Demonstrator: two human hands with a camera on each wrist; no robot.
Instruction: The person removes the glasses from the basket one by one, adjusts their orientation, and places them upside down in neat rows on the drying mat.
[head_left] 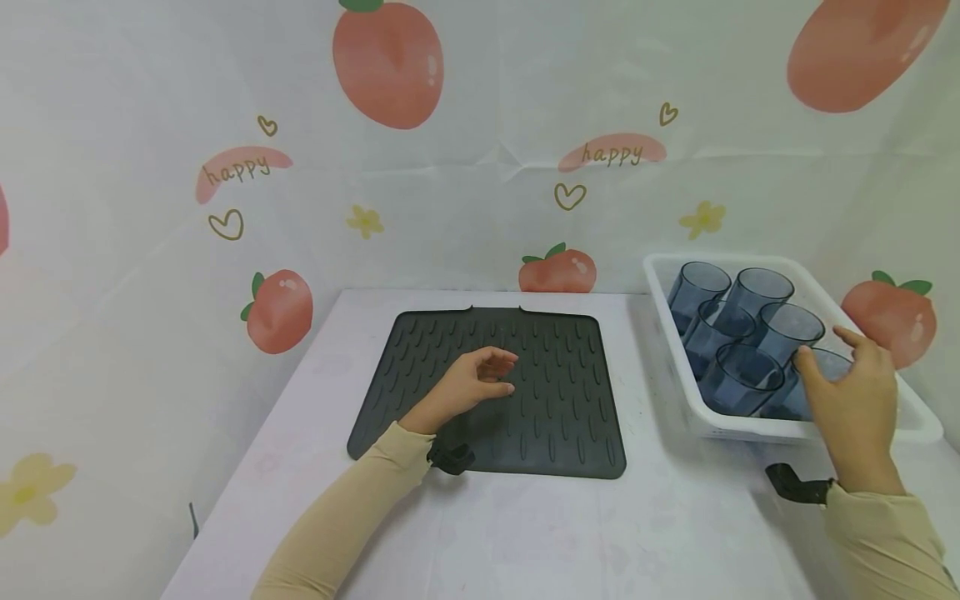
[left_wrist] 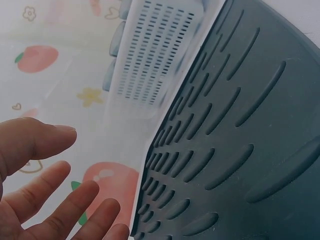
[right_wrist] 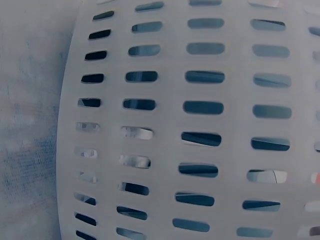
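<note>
My right hand [head_left: 858, 400] is over the near right corner of a white plastic basket [head_left: 750, 427]. Its thumb and fingers are spread apart around the rim of a blue-tinted drinking glass [head_left: 834, 364]. Part of that glass is hidden behind the hand. Several matching glasses [head_left: 742, 371] stand upright in the basket beside it. Above a dark grey ribbed drying mat [head_left: 562, 400], my left hand [head_left: 468, 385] hovers with fingers loosely bent and nothing in them. The left wrist view shows its fingers [left_wrist: 55, 217] apart from the thumb.
Slotted holes run along the basket wall [right_wrist: 167, 115], which fills most of the right wrist view. A white-covered table [head_left: 525, 533] carries both mat and basket, and a fruit-printed backdrop [head_left: 465, 200] stands close behind them. Black wrist straps show at both cuffs.
</note>
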